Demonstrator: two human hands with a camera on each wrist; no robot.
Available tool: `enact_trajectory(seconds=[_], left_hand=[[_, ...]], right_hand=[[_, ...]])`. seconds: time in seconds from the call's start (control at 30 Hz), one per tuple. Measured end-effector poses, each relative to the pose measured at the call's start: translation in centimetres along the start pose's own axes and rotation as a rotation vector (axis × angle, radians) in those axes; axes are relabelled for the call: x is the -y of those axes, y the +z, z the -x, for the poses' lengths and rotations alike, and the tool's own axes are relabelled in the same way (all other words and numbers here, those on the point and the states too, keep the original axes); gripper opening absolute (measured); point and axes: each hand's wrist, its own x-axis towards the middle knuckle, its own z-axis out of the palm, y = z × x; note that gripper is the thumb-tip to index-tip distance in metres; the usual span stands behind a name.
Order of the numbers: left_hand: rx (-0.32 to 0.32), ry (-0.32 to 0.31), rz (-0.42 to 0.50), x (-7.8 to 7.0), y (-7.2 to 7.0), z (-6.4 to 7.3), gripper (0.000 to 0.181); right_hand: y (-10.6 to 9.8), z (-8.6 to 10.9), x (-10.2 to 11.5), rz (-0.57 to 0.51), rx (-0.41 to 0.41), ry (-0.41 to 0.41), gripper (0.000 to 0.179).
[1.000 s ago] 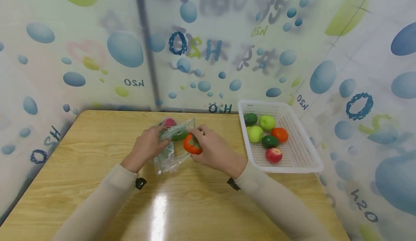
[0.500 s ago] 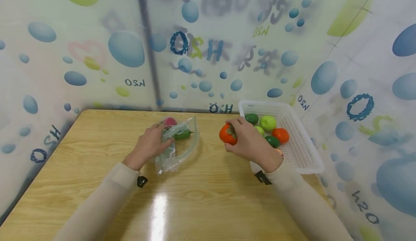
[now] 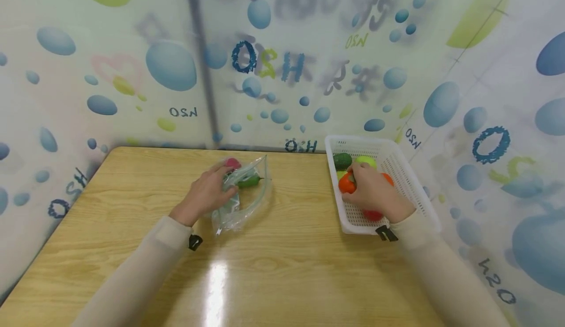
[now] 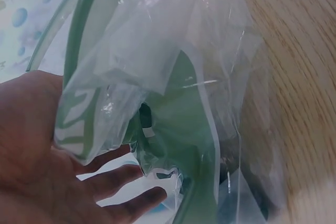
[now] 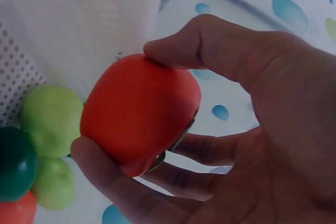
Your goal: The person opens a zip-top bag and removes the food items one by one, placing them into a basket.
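My right hand [image 3: 375,189] grips an orange persimmon [image 5: 139,114] between thumb and fingers, with its leafy cap turned toward the palm. In the head view, the persimmon [image 3: 347,183] is over the left part of a white perforated basket [image 3: 410,185]. On the table's left-middle, my left hand [image 3: 206,193] holds a clear plastic zip bag [image 3: 229,219] near its mouth. Bag film crosses the left hand [image 4: 42,145] in its wrist view and hides part of it. A green pepper [image 3: 249,182] and a pinkish-red round item [image 3: 232,163] show at the bag.
In the basket lie a dark green vegetable [image 3: 342,161], a green apple [image 3: 365,161], a red fruit [image 3: 372,215] and an orange-red one [image 3: 388,179], partly behind my right hand. A patterned wall [image 3: 273,91] rises behind the wooden table [image 3: 273,268].
My right hand has carried the persimmon rightward, away from the bag, to the basket. My left hand has stayed at the bag with little movement.
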Motion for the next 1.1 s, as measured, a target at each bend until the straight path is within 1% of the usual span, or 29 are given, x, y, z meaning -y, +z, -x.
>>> enact_trajectory(seconds=[0.1,0.27,0.33,0.43,0.57,0.67,0.83,1.1], left_hand=[[0.013,-0.004,-0.005,0.1,0.1,-0.1,0.072],[0.036,-0.019,-0.013,0.2,-0.1,-0.2,0.074],[0.045,-0.027,-0.009,0.1,-0.2,-0.2,0.075],[0.058,-0.043,-0.001,0.1,-0.2,-0.2,0.076],[0.072,-0.06,-0.002,0.0,-0.4,-0.2,0.078],[0.076,-0.063,-0.005,-0.1,-0.5,-0.1,0.079],[0.087,-0.068,-0.005,-0.1,-0.6,-0.1,0.08],[0.095,-0.078,-0.019,-0.3,-0.8,-0.1,0.081]], right_hand=[[0.0,-0.2,-0.7,0.015,0.045,0.002,0.067],[0.5,-0.4,-1.7,0.031,0.153,0.026,0.045],[0.7,-0.4,-2.0,0.053,0.187,0.027,0.038],[1.0,-0.5,-2.4,0.082,0.233,0.029,0.034],[1.2,-0.6,-2.5,0.101,0.27,0.018,0.033],[1.1,-0.6,-2.5,0.108,0.283,0.003,0.033],[1.0,-0.7,-2.5,0.111,0.278,-0.017,0.033],[0.8,-0.8,-2.1,0.103,0.245,0.005,0.046]])
